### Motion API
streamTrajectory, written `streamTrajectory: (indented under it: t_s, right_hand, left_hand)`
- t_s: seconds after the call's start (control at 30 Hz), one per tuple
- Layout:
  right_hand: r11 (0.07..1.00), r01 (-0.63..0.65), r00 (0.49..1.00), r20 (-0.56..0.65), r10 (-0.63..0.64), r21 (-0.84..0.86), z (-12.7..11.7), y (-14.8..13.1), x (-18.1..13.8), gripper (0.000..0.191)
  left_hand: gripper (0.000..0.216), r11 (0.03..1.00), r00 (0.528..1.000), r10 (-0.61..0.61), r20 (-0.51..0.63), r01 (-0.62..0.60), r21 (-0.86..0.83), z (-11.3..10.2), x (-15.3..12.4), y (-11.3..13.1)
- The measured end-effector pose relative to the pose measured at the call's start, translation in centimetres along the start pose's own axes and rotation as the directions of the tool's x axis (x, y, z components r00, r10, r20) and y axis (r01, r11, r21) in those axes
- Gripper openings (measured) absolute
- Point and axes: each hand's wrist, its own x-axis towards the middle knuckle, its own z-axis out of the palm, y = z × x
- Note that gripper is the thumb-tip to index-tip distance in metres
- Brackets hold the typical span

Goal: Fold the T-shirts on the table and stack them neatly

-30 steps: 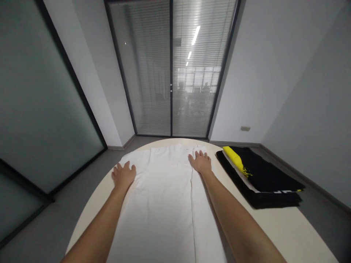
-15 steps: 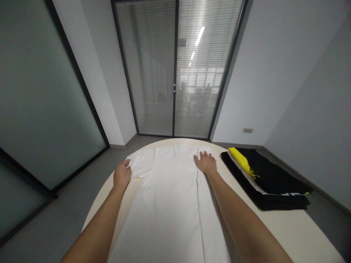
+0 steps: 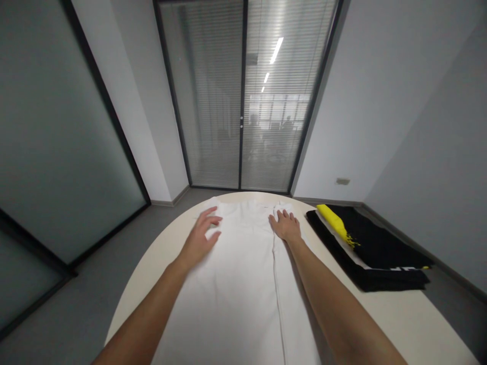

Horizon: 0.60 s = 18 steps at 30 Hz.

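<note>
A white short-sleeved shirt (image 3: 243,284) lies spread over the pale round-ended table (image 3: 146,274), its right side folded inward along a long edge. At the shirt's upper left, my left hand (image 3: 203,233) is open with its fingers apart, over the spot where the left sleeve is turned in. Part of that sleeve is hidden behind the hand. My right hand (image 3: 286,226) rests flat on the folded strip near the upper right corner, fingers spread.
To the right on the table sits a stack of folded black clothes (image 3: 376,238), with a rolled yellow fringed cloth (image 3: 337,222) on top. Behind the table stand a glass partition with blinds (image 3: 279,147) and white walls.
My left hand has moved right, and the left sleeve that stuck out over the table is now folded in onto the shirt. My right hand has stayed in place.
</note>
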Motion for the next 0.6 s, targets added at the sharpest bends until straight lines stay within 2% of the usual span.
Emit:
streamTrajectory:
  t_s: [0.07,0.13,0.23,0.3,0.37,0.43,0.5,0.6]
  right_hand:
    - [1.0,0.003,1.0,0.0,-0.003,-0.005,0.1,0.0,0.0,0.073]
    - [1.0,0.005,1.0,-0.005,-0.005,-0.005,0.1,0.0,0.0,0.072]
    - [1.0,0.017,0.999,-0.049,-0.016,0.012,0.0,-0.1,-0.3,0.068]
    - [0.998,0.055,0.99,-0.13,-0.051,0.033,-0.2,-0.2,-0.7,0.061]
    - [0.989,0.14,0.965,-0.23,-0.126,0.049,-0.7,-0.4,-1.0,0.051]
    - [0.96,0.276,0.928,-0.273,-0.252,0.051,-1.2,-0.8,-1.3,0.042]
    - [0.902,0.428,0.883,-0.24,-0.403,0.061,-1.7,-1.6,-1.6,0.039]
    - [0.781,0.615,0.786,-0.16,-0.597,0.105,-2.0,-3.7,-2.1,0.052]
  left_hand:
    - [0.03,0.989,0.971,0.145,0.191,-0.15,0.013,0.6,-0.8,1.2]
    - [0.03,0.986,0.957,0.161,0.242,-0.167,0.005,1.1,-1.2,1.3]
    - [0.028,0.993,0.984,0.074,0.16,-0.088,0.082,1.4,-1.3,-0.1]
    - [0.026,0.985,0.996,0.035,0.086,-0.049,0.163,1.4,-1.2,-1.7]
    - [0.026,0.973,0.999,-0.015,0.034,0.006,0.231,1.2,-1.1,-3.2]
    - [0.027,0.955,0.996,-0.088,0.016,0.08,0.285,1.0,-1.1,-4.5]
    - [0.028,0.937,0.988,-0.15,0.029,0.133,0.324,0.9,-1.2,-5.3]
    - [0.03,0.926,0.98,-0.174,0.096,0.129,0.355,0.9,-1.3,-6.1]
